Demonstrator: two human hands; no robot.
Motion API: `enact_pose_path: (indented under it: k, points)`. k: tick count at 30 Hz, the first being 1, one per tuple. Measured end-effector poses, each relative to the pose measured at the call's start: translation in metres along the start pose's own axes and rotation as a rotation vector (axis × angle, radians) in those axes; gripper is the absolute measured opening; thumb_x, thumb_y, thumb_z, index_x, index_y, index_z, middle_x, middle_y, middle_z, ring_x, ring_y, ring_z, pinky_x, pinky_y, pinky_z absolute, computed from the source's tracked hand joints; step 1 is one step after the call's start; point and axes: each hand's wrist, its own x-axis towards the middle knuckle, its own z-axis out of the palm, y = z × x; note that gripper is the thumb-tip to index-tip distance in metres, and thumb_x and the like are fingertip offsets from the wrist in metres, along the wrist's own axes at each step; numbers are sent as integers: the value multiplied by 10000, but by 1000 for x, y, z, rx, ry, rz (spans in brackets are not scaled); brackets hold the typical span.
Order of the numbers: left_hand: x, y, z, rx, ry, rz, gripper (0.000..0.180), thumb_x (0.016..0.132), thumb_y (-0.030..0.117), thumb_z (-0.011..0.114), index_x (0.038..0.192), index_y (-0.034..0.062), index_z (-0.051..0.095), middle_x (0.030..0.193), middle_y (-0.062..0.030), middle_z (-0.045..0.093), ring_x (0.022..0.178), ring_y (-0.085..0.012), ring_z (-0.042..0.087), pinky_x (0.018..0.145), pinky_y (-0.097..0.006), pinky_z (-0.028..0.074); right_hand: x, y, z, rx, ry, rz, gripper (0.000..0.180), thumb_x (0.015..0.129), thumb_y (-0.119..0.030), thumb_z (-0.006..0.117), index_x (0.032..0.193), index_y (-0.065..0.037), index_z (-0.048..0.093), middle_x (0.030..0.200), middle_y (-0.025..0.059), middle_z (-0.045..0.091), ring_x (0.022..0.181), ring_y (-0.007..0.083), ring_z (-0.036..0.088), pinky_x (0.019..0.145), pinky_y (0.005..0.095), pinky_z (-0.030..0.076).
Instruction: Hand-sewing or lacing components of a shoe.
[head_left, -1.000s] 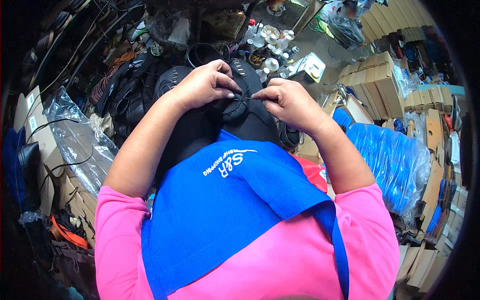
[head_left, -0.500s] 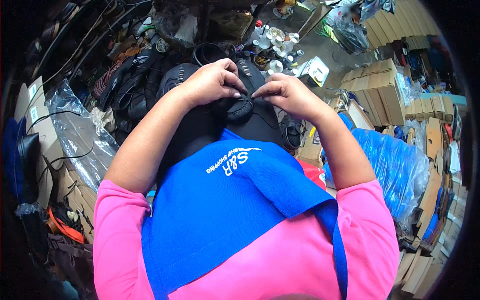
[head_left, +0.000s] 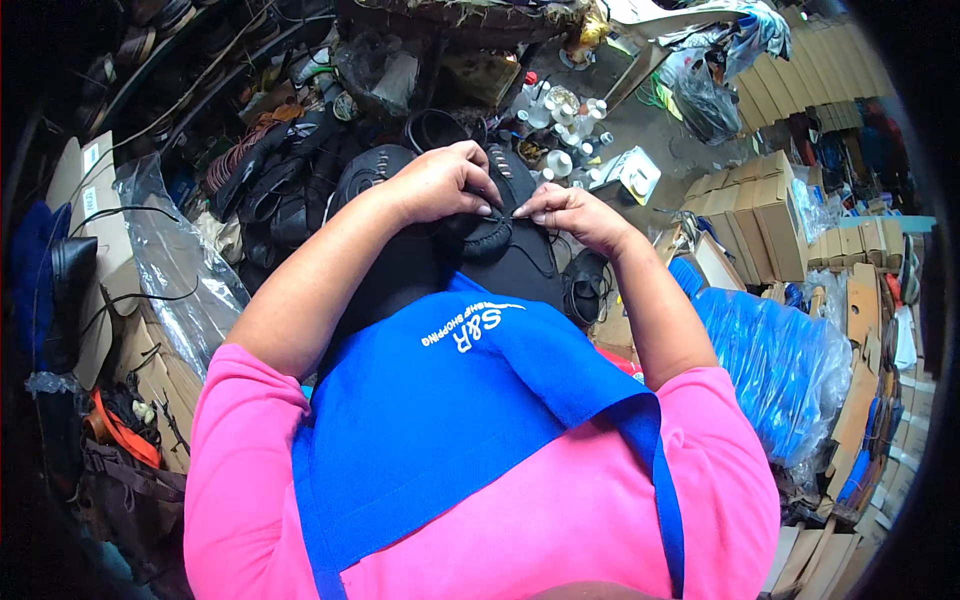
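Note:
A black shoe [head_left: 487,243] with a thick stitched rim lies on my dark-clad lap. My left hand [head_left: 452,186] comes over it from the left, thumb and forefinger pinched at the rim. Opposite, my right hand [head_left: 572,213] holds its thumb and forefinger pressed together, the tips almost meeting the left ones. What sits in either pinch is too small to make out. A thin dark cord [head_left: 548,262] curves down below my right hand. Pale stitches show on the dark pieces [head_left: 507,165] just beyond my fingers.
White bottles [head_left: 565,125] stand on the floor ahead, near a pale container [head_left: 632,175]. Cardboard boxes [head_left: 750,215] and a plastic-wrapped blue bundle [head_left: 775,360] are at right. Black shoes [head_left: 275,185] pile up at left, beside clear plastic sheeting [head_left: 180,270].
The whole view has shifted slightly, so the surroundings sit lower and further right at the left side. Both hands stay pinched at the shoe's rim, with fingertips still close together.

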Motion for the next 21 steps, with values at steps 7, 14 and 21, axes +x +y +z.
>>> enact_pose_path:
  k: [7,14,21]
  points:
    - [-3,25,-5,144,118,-109,352,610,131,787,950,115,699,1012,-93,555,979,-270,566,846,-351,471,0,-17,40,11,294,-39,191,786,-82,657,970,-106,704,847,57,612,838,176,586,771,304,473]
    - [-86,37,-17,473,82,-303,294,747,92,661,1027,39,589,980,-154,563,971,-335,562,825,-408,464,-22,-23,44,-576,380,-291,299,749,-23,648,1027,-127,681,793,93,524,757,246,546,688,340,455]
    - [-93,41,-53,437,377,-428,304,767,-61,476,1020,39,612,1019,-180,545,956,-343,554,873,-387,452,-29,-11,77,-851,552,-253,355,733,-65,651,1082,-132,652,814,97,550,754,277,554,669,386,444]
